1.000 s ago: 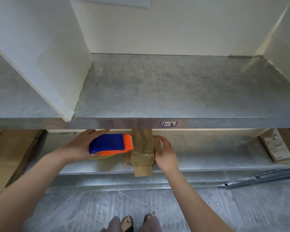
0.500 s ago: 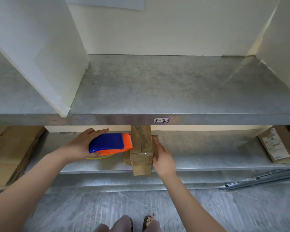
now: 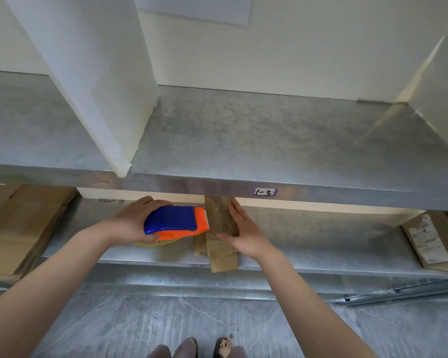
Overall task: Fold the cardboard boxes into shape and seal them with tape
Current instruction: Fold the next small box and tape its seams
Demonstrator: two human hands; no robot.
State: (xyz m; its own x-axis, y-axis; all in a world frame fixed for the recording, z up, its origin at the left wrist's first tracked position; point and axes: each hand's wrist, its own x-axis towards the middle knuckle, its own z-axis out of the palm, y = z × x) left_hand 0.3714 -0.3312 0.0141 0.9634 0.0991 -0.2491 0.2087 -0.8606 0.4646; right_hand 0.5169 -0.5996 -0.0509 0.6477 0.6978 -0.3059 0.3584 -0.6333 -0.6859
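Note:
A small narrow cardboard box [image 3: 219, 228] stands on the lower metal shelf [image 3: 308, 254], its near flap hanging past the shelf edge. My left hand [image 3: 130, 223] grips a blue and orange tape dispenser [image 3: 176, 222], whose toothed orange end touches the box's left side. A yellowish tape roll shows under the dispenser. My right hand [image 3: 245, 233] lies flat with straight fingers against the box's right side and top. The box's far end is hidden under the upper shelf.
The upper metal shelf [image 3: 243, 140] carries white dividers and a label reading 1-3 [image 3: 265, 192]. Flattened cardboard [image 3: 18, 228] is stacked at the lower left. A labelled cardboard box [image 3: 432, 239] sits at the lower right. Metal rails [image 3: 404, 293] lie on the floor.
My right hand has slid forward along the box's right side and up over it. The dispenser has stayed at the box's left side.

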